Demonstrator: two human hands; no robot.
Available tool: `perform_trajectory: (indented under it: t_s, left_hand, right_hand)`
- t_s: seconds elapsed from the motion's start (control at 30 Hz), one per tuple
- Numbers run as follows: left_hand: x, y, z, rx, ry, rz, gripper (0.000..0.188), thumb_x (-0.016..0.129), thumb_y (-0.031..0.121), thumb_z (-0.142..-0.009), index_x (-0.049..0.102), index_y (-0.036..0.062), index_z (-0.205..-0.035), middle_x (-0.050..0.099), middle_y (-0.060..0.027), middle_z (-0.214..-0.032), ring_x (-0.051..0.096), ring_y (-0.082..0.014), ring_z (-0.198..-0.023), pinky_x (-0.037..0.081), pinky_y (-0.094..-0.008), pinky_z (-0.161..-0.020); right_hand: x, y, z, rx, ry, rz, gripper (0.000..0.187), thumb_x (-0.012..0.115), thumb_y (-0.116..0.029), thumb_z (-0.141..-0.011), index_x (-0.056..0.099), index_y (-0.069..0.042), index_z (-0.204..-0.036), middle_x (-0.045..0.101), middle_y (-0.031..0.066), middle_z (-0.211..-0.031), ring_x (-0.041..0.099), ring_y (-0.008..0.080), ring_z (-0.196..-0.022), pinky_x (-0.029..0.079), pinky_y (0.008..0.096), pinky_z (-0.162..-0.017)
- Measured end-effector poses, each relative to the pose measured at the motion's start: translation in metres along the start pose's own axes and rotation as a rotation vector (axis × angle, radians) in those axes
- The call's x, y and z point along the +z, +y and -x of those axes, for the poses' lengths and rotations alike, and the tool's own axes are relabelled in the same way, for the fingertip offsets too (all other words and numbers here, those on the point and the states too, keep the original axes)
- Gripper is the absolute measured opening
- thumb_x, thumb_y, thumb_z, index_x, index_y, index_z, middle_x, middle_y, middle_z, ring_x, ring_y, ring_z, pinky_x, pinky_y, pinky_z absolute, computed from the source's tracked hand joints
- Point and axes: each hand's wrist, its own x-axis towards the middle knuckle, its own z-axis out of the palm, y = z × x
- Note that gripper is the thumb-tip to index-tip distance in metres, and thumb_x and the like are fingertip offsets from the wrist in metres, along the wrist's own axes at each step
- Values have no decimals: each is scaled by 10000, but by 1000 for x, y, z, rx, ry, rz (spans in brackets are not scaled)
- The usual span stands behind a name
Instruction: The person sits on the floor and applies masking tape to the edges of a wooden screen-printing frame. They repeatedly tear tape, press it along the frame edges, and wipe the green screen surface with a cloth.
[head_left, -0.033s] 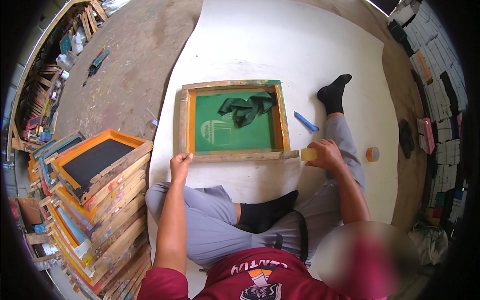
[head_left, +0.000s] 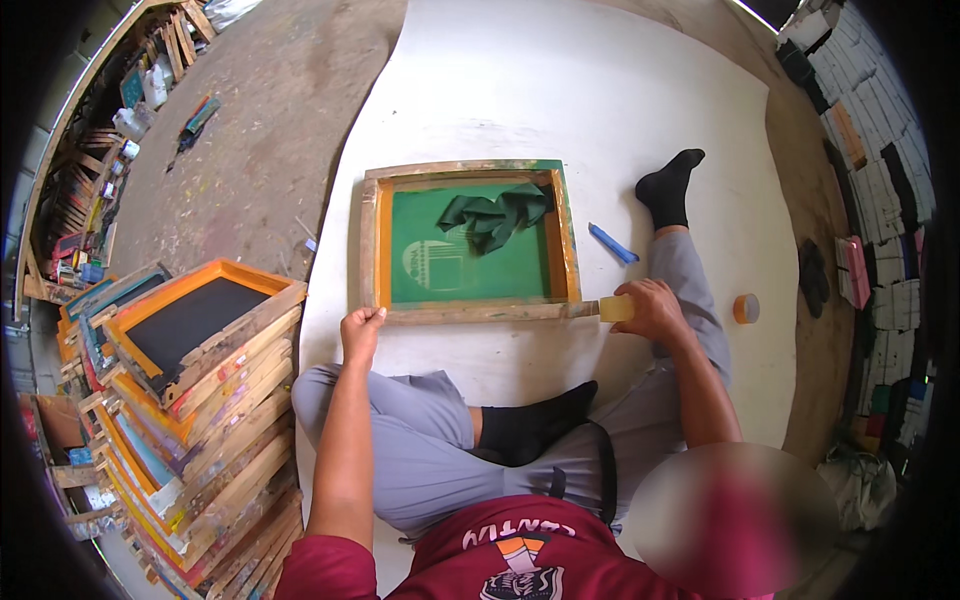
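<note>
In front of my crossed leg lies a wooden screen-printing frame (head_left: 470,313) with green mesh (head_left: 500,278) and a pale printed design. A crumpled dark green cloth (head_left: 492,222) rests on the mesh. My left hand (head_left: 361,328) is closed at the frame's near left corner, its thumb on the edge. My right hand (head_left: 654,309) grips a yellowish tape roll (head_left: 617,308) just beyond the near right corner. A strip of tape (head_left: 584,310) runs from the roll onto the frame's near bar; how far along it reaches is hard to see.
A blue cutter (head_left: 613,243) and an orange-brown tape roll (head_left: 745,308) lie to the right on the white sheet (head_left: 560,80). Stacked wooden frames (head_left: 240,380) stand close on my left. White stacks (head_left: 870,120) line the right side, with dark sandals (head_left: 812,277) before them.
</note>
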Motion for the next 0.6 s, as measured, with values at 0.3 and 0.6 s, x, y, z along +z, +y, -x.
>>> perform_trajectory:
  t_s: [0.3, 0.6]
  left_hand:
    - [-2, -22, -16, 108, 123, -159, 210, 806, 167, -947, 767, -34, -904, 739, -49, -785, 639, -118, -704, 516, -309, -677]
    - [2, -12, -11, -15, 46, -75, 203, 777, 193, -975, 765, -4, -930, 712, -4, -790, 603, -94, -728, 494, -299, -695]
  right_hand:
    - [7, -6, -2, 60, 9, 18, 565, 976, -306, -651, 734, -115, -1125, 744, 73, -1111, 670, 293, -1146, 476, 443, -1033]
    - [12, 1, -4, 23, 67, 55, 579, 972, -298, -634, 718, -107, -1118, 737, 72, -1113, 663, 305, -1133, 481, 451, -1009]
